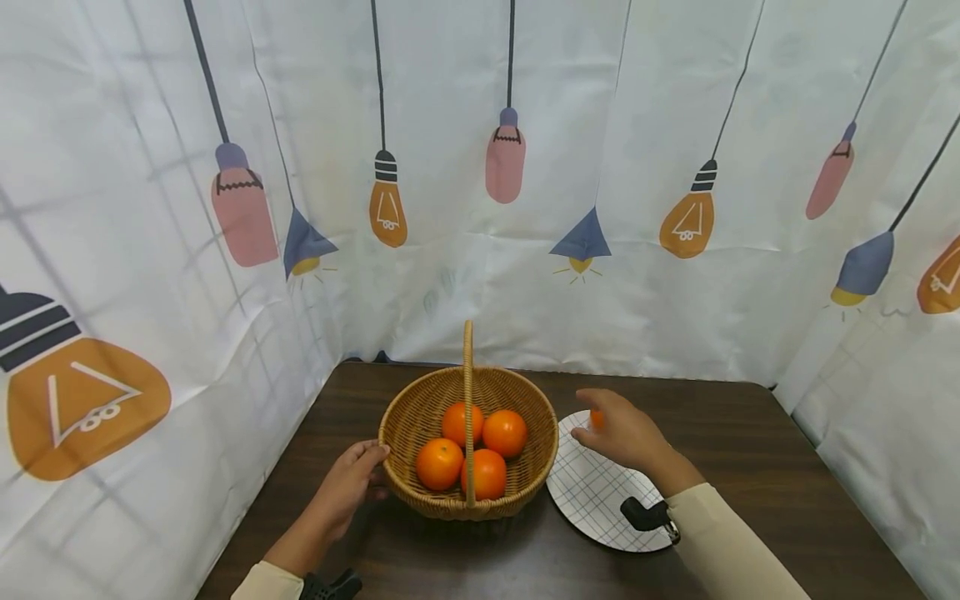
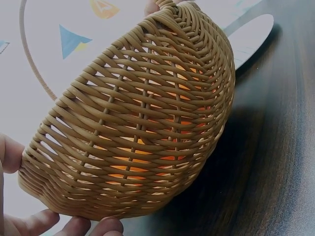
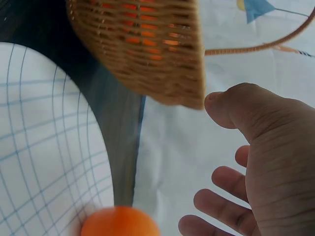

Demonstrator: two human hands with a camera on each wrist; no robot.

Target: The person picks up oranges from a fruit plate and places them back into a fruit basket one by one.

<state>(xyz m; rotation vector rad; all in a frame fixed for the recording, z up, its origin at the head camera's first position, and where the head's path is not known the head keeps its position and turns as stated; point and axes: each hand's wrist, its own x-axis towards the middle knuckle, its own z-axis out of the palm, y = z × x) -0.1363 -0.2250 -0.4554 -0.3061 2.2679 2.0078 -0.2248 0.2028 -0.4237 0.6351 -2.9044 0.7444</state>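
Observation:
A wicker basket point(image 1: 420, 417) with a tall handle holds several oranges point(image 1: 439, 464) on the dark table. My left hand point(image 1: 352, 483) grips the basket's left rim, thumb over the edge and fingertips below it on the outer weave point(image 2: 133, 113). Over the plate, to the right of the basket, my right hand point(image 1: 622, 433) hovers with fingers spread and nothing held. Another orange point(image 3: 120, 223) sits on the white checked plate point(image 3: 49, 147), mostly hidden behind that hand in the head view. In the right wrist view, the thumb points toward the basket's rim.
The dark wooden table point(image 1: 750, 467) runs back to a white curtain point(image 1: 450, 292) printed with hanging lamps. More of this curtain stands along both sides. The plate lies close beside the basket's right side.

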